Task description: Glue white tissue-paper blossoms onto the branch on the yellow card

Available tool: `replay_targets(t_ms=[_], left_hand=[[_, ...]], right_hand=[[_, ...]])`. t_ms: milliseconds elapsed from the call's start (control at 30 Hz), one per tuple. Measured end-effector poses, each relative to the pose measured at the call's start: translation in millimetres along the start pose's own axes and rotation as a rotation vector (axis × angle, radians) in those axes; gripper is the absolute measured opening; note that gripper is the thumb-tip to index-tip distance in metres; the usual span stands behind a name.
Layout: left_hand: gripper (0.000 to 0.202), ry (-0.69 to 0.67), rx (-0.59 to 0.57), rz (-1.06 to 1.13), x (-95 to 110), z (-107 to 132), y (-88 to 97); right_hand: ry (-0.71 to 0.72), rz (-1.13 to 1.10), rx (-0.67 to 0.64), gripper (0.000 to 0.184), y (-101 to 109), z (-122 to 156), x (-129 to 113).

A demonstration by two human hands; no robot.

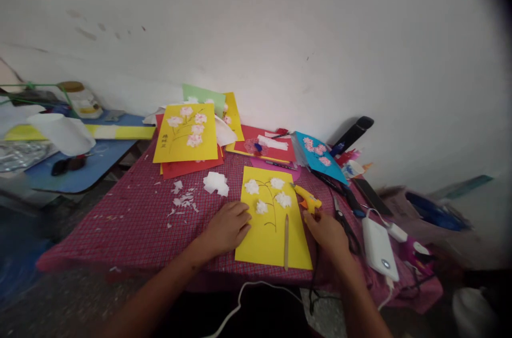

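A yellow paper sheet point(256, 244) lies in front of me, with a drawn branch and several white tissue flowers point(261, 206) on it. My left hand point(227, 227) rests at its left edge, fingers loosely bent and slightly apart, holding nothing visible. Beyond the right edge, my right hand point(328, 231) is closed on the handle of a yellow glue gun point(307, 198); its nozzle points at the upper right flower. A wooden stick point(286, 242) lies lengthwise on the sheet. To the left are a white tissue piece point(216, 183) and small torn scraps point(186, 199).
Finished-looking flower pictures, one yellow point(184, 151) and one blue point(316, 141), lie at the back of the checked tablecloth point(120, 231). Scissors point(347, 226) and a white power bank point(379, 250) with cables are on the right. A blue table point(76, 178) stands left.
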State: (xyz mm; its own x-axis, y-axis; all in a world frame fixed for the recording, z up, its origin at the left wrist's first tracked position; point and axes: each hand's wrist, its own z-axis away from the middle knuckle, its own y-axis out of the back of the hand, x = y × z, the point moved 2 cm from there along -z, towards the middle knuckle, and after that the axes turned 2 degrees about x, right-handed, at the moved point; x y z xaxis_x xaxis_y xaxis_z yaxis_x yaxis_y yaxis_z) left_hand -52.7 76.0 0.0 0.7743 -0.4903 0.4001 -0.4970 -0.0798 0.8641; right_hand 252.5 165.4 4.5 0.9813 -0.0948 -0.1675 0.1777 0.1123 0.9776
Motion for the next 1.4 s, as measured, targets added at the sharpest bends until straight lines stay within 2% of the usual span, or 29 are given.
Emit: replay_targets(t_ms=[267, 433, 567, 633, 700, 833, 967, 1133, 1267, 1400], left_hand=[[0.017, -0.019, 0.007, -0.004, 1, 3, -1.4], [0.015, -0.027, 0.023, 0.011, 0, 4, -3.2], [0.015, -0.03, 0.028, 0.021, 0, 4, -3.4], [0.016, -0.029, 0.02, 0.023, 0, 3, -3.2], [0.018, -0.034, 0.009, 0.024, 1, 1, -2.9], [0.028, -0.053, -0.017, 0.027, 3, -4, -2.5], [0.031, -0.048, -0.012, 0.033, 4, -4, -3.2], [0.031, -0.073, -0.019, 0.029, 5, -2, -5.6], [0.03, -0.078, -0.022, 0.034, 4, -2, -6.2], [0.028, -0.08, -0.034, 0.033, 3, -3, -6.3]], right_hand=[[-0.054, -0.129, 0.056, 0.037, 7, -13, 2], [-0.053, -0.27, 0.132, 0.039, 25, 4, 10], [-0.077, -0.846, 0.227, 0.025, 40, 29, 13], [-0.06, -1.136, 0.205, 0.025, 44, 37, 10], [-0.024, -1.272, 0.183, 0.029, 48, 40, 5], [0.069, -1.143, 0.14, 0.024, 59, 32, -2], [0.171, -0.895, 0.166, 0.026, 84, 22, -7], [0.313, -0.475, 0.161, 0.02, 114, 17, -37], [0.471, -0.314, 0.121, 0.017, 115, 8, -68], [0.504, -0.112, 0.136, 0.023, 105, -2, -95]])
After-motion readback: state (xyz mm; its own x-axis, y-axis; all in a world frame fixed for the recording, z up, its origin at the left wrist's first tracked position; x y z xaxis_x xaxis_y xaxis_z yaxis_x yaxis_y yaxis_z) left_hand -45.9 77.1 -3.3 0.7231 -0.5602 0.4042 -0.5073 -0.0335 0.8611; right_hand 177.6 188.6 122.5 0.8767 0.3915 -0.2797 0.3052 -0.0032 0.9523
